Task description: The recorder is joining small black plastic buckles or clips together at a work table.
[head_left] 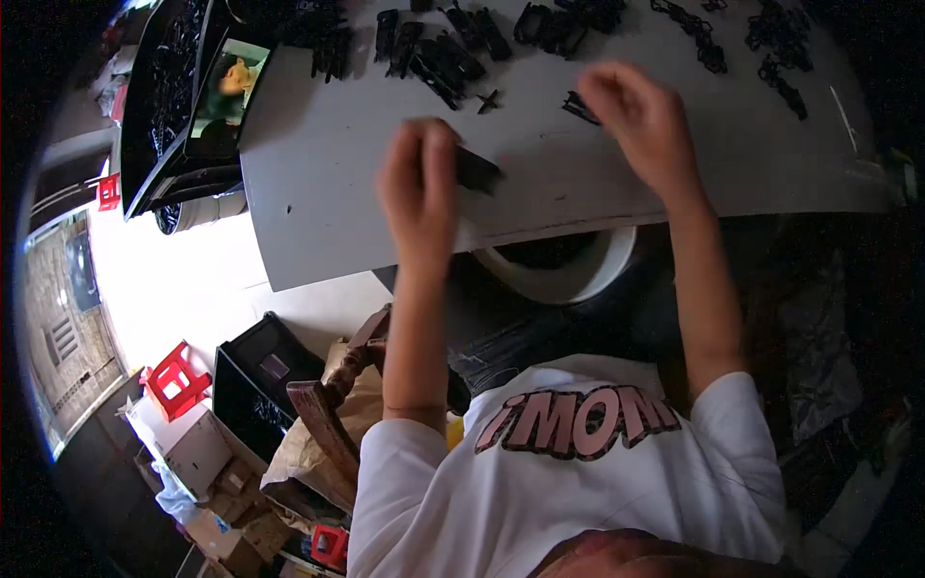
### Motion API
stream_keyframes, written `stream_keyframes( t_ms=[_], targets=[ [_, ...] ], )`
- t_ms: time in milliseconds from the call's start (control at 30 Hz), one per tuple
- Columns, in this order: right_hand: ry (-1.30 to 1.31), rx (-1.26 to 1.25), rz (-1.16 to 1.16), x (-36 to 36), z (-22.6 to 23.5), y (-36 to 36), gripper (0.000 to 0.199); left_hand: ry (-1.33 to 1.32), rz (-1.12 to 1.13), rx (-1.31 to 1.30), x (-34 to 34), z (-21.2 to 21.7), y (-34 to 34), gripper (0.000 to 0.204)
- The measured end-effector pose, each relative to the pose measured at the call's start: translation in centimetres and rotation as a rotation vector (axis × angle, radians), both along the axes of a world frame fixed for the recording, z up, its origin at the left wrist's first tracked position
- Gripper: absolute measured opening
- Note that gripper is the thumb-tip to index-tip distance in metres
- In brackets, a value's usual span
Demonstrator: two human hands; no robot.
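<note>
The left hand [419,183] grips a black plastic part [476,171] on the bench [328,173], the right hand [636,116] reaches, fingers loose, toward the many parts [443,53] lying unsorted

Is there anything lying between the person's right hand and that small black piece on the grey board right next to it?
Nothing visible does. The right hand hovers right beside the small black piece, with only bare grey board there. The cross-shaped black bit lies further to the left, apart. The left hand holds a flat black part, blurred.
</note>
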State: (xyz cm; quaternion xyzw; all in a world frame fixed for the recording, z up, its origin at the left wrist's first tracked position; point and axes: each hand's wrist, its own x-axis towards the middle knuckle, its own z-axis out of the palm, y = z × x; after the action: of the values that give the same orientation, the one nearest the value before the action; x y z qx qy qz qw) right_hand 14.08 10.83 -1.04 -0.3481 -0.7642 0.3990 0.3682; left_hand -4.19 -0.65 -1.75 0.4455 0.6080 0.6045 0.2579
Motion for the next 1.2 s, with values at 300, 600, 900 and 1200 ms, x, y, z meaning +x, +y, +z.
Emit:
stream_keyframes(
  t_ms=[300,600,900,1200],
  targets=[
    [-0.337,0.320,-0.214,-1.0,-3.1,4.9,0.022,0.615,0.139,-0.148,-6.3,-2.1,6.2,0.016],
    [-0.285,0.143,-0.220,2.1,-3.7,5.1,0.018,0.364,0.003,-0.350,-6.5,-0.5,6.0,0.029],
    [-0.219,0.290,-0.198,3.0,-1.6,0.7,0.014,-0.184,-0.162,-0.132,-1.7,1.3,1.2,0.027],
    [-0.427,0.359,-0.073,1.6,-0.8,-1.0,0.029,0.057,-0.228,-0.308,1.1,-0.2,-0.1,0.034]
  ],
)
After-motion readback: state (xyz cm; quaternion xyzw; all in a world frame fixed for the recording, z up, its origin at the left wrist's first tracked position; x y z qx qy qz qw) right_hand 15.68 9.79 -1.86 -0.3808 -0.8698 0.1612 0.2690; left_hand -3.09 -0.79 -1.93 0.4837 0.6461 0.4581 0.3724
